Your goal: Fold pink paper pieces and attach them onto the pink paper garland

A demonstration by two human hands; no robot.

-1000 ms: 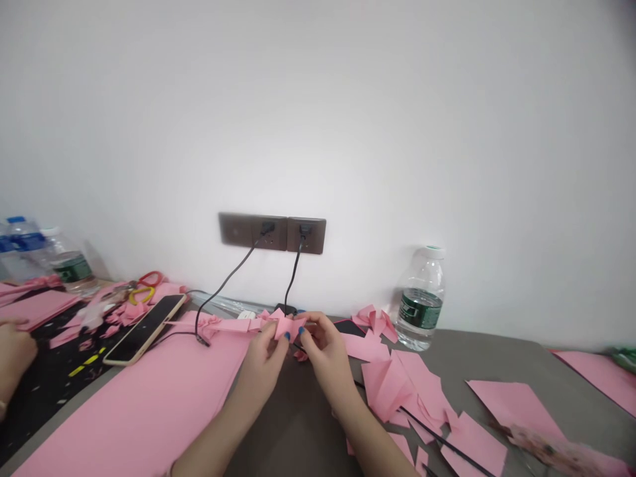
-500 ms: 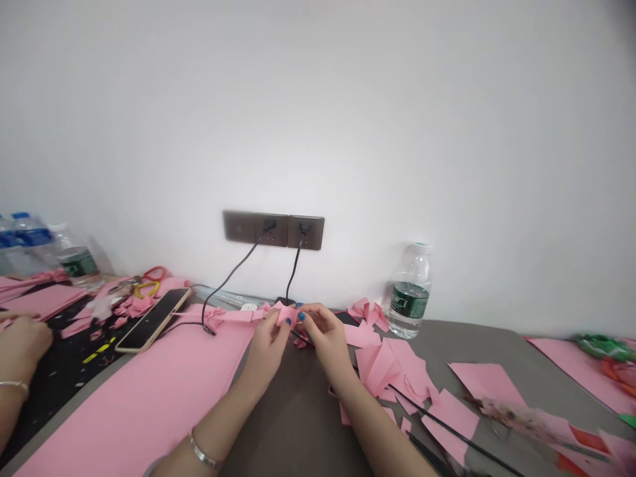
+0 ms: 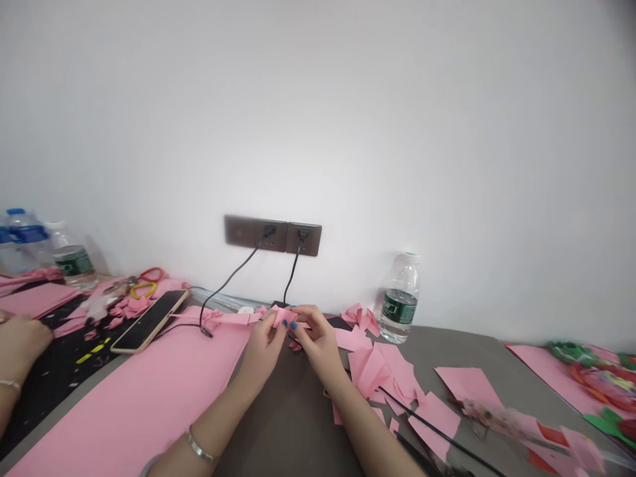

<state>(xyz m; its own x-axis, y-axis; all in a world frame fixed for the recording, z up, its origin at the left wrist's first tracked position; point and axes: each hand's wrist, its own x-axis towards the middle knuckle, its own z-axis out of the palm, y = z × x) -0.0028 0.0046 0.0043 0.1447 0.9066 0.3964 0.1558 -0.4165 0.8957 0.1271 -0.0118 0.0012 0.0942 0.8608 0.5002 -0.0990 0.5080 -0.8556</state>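
A small folded piece of pink paper (image 3: 285,315) is pinched between both hands, below the wall sockets. My left hand (image 3: 267,342) grips its left side with thumb and fingers. Around its right side are the closed fingers of my right hand (image 3: 314,339), the two blue-nailed thumbs almost touching. A large pink sheet (image 3: 149,391) lies to the left, under and beside my left forearm. Right of my right hand, cut and crumpled pink paper (image 3: 370,371) lies in a loose pile.
A phone (image 3: 152,322) and scissors (image 3: 144,286) lie at the left, near another person's hand (image 3: 22,344). A water bottle (image 3: 400,301) stands by the wall. Black cables hang from the sockets (image 3: 272,236), and another crosses the grey table (image 3: 464,341). Green and red craft pieces lie far right.
The view has shifted slightly, so the bottle and right-hand papers appear further left. Both hands still hold the small pink paper, its angle slightly changed.
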